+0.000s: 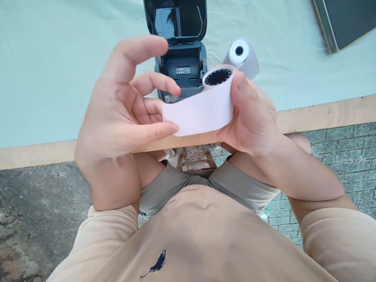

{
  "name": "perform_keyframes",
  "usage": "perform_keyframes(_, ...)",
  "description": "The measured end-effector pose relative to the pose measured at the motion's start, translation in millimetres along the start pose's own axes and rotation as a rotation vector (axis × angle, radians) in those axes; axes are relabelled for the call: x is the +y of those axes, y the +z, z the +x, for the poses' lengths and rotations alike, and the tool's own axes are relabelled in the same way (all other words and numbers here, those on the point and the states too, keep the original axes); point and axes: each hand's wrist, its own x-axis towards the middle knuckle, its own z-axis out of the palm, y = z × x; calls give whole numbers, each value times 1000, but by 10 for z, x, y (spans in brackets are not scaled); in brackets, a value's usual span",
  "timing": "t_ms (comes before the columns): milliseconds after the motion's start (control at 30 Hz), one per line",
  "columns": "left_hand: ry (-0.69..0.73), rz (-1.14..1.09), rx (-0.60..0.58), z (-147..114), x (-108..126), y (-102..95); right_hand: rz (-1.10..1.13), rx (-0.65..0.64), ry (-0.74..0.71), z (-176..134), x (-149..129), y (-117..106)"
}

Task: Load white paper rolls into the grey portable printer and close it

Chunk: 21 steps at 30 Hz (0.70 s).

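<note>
Above the table's front edge, my right hand (249, 105) is wrapped round a white paper roll (219, 105) with a wide dark, toothed core. A strip of its paper runs out to the left. My left hand (126, 105) pinches the free end of that strip between the thumb and a lower finger, while its upper fingers are curled and apart. Behind the hands stands a black printer (182, 58) with its lid raised, its inner bay in view and a small label inside. The left fingers partly cover the printer's front and left side.
A second white roll (242, 56) with a small dark core lies right of the printer. A dark flat device (349, 23) rests at the far right corner. The pale cloth (73, 51) covers the table, whose wooden edge (329, 113) runs across in front of me.
</note>
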Motion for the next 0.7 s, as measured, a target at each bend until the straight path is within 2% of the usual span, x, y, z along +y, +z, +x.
perform_keyframes(133, -41, 29, -32, -65, 83, 2, -19, -57, -74, 34, 12, -25)
perform_keyframes(267, -123, 34, -154, -133, 178, -53, -69, -82, -184, 67, 28, -25)
perform_keyframes(533, -199, -95, -366, -119, 113, -164, -163, -193, -170, 60, 46, -22)
perform_keyframes(633, -168, -61, -371, -134, 102, -162, -196, -191, -205, 49, 30, 10)
perform_keyframes(700, -144, -38, -351, -149, 128, -151, -294, -117, -266, 43, 27, 30)
